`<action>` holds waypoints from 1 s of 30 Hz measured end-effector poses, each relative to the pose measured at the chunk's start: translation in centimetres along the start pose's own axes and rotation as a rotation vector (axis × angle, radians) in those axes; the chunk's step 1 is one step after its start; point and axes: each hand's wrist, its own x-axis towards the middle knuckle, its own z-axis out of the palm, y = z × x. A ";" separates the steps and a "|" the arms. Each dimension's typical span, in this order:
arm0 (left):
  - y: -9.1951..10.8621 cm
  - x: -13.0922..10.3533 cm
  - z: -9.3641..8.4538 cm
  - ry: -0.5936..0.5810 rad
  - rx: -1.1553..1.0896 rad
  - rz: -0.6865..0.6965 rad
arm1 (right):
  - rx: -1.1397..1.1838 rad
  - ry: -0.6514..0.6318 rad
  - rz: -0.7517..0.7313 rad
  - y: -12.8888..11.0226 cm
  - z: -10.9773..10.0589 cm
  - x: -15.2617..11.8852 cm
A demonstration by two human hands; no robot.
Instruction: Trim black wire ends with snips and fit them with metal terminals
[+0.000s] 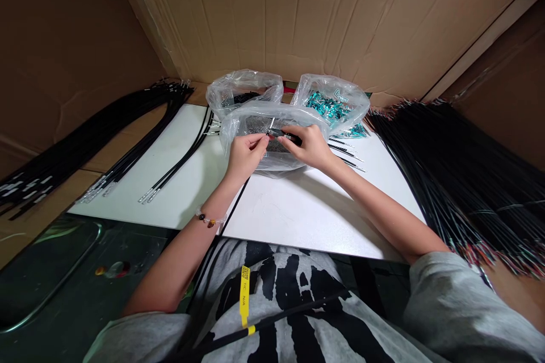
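In the head view my left hand (248,151) is closed in a pinch on the end of a black cable (239,199), which runs down over the table's front edge. My right hand (310,146) is closed around black-handled pliers (293,138), whose jaws meet the cable end at my left fingertips. A thin pale piece stands up just behind the jaws; its kind is too small to tell. Both hands are above an open clear plastic bag (232,125) full of small grey metal-looking parts.
Behind stand a plastic bag with black parts (242,96) and one with shiny teal pieces (326,106). Black cable bundles lie at left (97,125) and right (477,170). Several shorter cables (181,164) rest on the white table (298,210). Cardboard walls (264,11) enclose the space.
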 end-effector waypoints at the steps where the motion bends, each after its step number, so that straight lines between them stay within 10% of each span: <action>1: -0.1 0.0 0.0 0.003 0.003 0.004 | 0.000 -0.002 -0.002 -0.1 0.0 0.0; 30: -0.8 0.3 0.2 0.166 0.111 0.013 | -0.030 -0.020 0.009 -0.3 0.3 -0.2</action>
